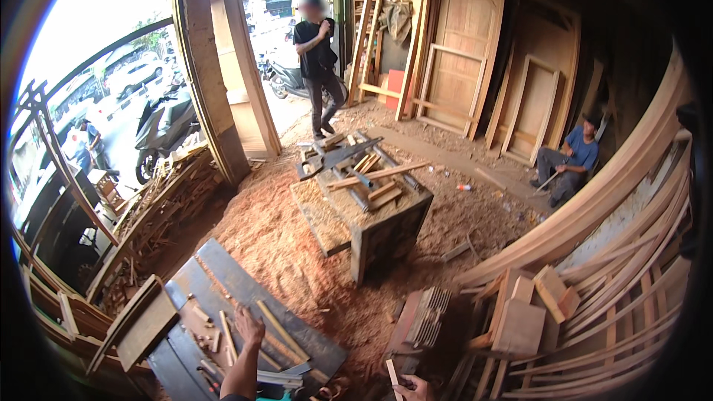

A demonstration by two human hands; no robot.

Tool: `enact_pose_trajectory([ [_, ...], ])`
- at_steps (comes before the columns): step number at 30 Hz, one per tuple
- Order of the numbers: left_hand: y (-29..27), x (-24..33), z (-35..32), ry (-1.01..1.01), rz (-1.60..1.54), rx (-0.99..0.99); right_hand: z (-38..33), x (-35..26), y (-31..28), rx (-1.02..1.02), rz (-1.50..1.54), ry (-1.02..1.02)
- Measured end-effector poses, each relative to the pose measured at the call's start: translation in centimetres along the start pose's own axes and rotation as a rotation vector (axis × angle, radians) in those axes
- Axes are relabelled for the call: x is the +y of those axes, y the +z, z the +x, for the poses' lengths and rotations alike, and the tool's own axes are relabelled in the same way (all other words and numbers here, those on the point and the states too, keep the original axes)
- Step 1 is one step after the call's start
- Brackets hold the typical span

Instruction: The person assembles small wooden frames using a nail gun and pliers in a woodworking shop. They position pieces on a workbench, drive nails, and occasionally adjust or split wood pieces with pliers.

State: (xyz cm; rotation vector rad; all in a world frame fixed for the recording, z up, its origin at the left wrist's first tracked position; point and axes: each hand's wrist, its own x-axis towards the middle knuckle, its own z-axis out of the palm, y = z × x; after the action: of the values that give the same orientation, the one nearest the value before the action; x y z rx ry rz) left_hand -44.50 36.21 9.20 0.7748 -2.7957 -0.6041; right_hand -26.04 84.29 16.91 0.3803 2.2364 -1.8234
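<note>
Broadly, I see tall wooden door frames (425, 37) leaning at the upper centre of the frame, bigger than everything below. Next comes a grey surface (230, 267) at the lower left, scattered with wooden pieces. Over it I have the left hand (249, 327), fingers loosely spread and gripping nothing that I can make out, between a long strip (284, 330) and a shorter stick (227, 336); contact I cannot tell. At the bottom edge, right of centre, my right hand (416, 388) pinches a small wooden piece (394, 380), fingers narrowed around it.
</note>
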Motion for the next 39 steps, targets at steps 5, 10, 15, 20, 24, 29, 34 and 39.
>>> enact_pose_trajectory([
  [5, 8.1, 7.1, -9.0, 0.167, -0.056, -0.416, 4.7, -2.5, -7.3, 0.105, -0.086, -0.021],
  [10, 10.5, 7.7, -11.0, 0.115, -0.019, -0.494, 5.6, -1.9, -9.8, 0.125, -0.123, 0.048],
  [15, 9.1, 7.6, -10.6, 0.106, -0.013, -0.576, 4.7, -1.3, -9.0, -0.027, -0.179, 0.115],
  [20, 8.1, 8.6, -10.4, 0.061, 0.042, -0.643, 4.1, -0.3, -9.3, -0.046, -0.217, 0.215],
  [24, 8.4, 8.6, -10.1, 0.016, 0.035, -0.699, 4.7, 1.0, -9.8, -0.007, -0.222, 0.21],
  [29, 8.5, 8.3, -10.1, 0.048, 0.025, -0.668, 6.1, 1.3, -10.2, 0.002, -0.236, 0.257],
  [34, 8.6, 8.5, -9.6, 0.013, 0.064, -0.746, 7.5, 0.6, -9.9, 0.001, -0.179, 0.331],
  [39, 9.0, 7.8, -9.9, 0.039, -0.011, -0.688, 11.3, 0.1, -8.5, 0.007, -0.117, 0.358],
])
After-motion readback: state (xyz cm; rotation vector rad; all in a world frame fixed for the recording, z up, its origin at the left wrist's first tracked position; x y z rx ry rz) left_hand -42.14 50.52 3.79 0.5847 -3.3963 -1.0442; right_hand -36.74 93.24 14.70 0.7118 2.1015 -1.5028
